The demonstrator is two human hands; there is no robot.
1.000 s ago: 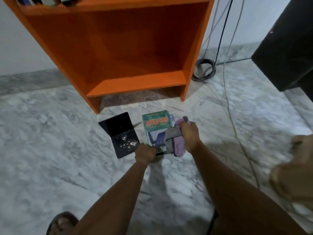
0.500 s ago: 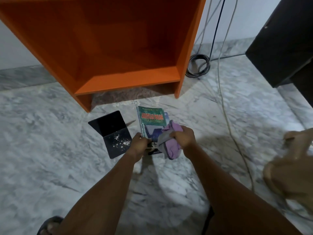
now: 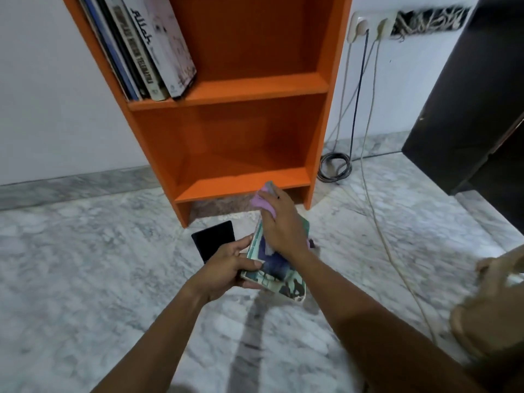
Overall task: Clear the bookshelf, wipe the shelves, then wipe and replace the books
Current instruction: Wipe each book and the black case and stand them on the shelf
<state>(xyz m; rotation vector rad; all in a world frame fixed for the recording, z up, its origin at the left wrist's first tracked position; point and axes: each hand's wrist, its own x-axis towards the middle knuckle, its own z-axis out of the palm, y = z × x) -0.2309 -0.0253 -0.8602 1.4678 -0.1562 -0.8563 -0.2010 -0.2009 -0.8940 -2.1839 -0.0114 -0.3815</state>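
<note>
The green book is held off the marble floor near the middle of the view, tilted, its far end toward 12 o'clock. The left hand grips its near left corner, thumb laid across the cover. One finger lies along the left edge and the rest are hidden beneath. The right hand covers most of the cover's upper half, so the title cannot be read. Its fingers are close together and bent over the purple cloth, which sticks out past the knuckles at 12 o'clock. The black notebook lies on the floor at 10 o'clock from the hands, its near part hidden behind the left hand. A blurred tan shape at 3 o'clock is cut off by the frame and cannot be identified.

Half a second ago the book sat lower, by the floor, and the cloth was bunched at its near end. The cloth is now at the far end. The view has also lifted, so a row of leaning books shows on the upper shelf at 11 o'clock.

The orange bookshelf stands at 12 o'clock, and the front edge of its bottom shelf is just beyond the cloth. Coiled cables lie at 1 o'clock and a dark cabinet stands at 2 o'clock. Bare floor spreads from 7 to 9 o'clock.
</note>
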